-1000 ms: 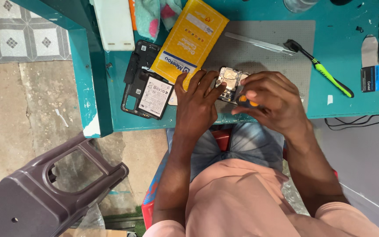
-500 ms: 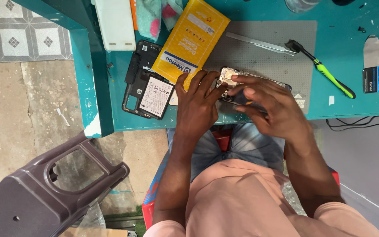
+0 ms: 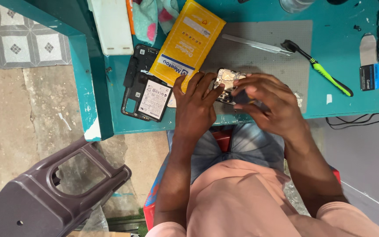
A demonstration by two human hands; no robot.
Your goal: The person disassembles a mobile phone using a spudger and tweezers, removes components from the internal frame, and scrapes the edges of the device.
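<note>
An opened phone body (image 3: 227,83) with exposed metal parts lies on a grey mat (image 3: 281,48) on the teal table (image 3: 338,101). My left hand (image 3: 194,105) lies flat with spread fingers, its fingertips pressing the phone's left edge. My right hand (image 3: 268,103) hovers over the phone's right part with fingers curled, pinching something small that I cannot make out. Most of the phone is hidden under both hands.
Left of my hands lie a black phone frame with a battery (image 3: 148,94) and a yellow box (image 3: 185,41). Metal tweezers (image 3: 255,44) and a green-handled brush (image 3: 323,70) rest on the mat's far side. A grey plastic stool (image 3: 44,193) stands on the floor.
The phone body has been lowered flat onto the mat. My left hand has spread over its left edge, and my right hand has shifted right and down over it.
</note>
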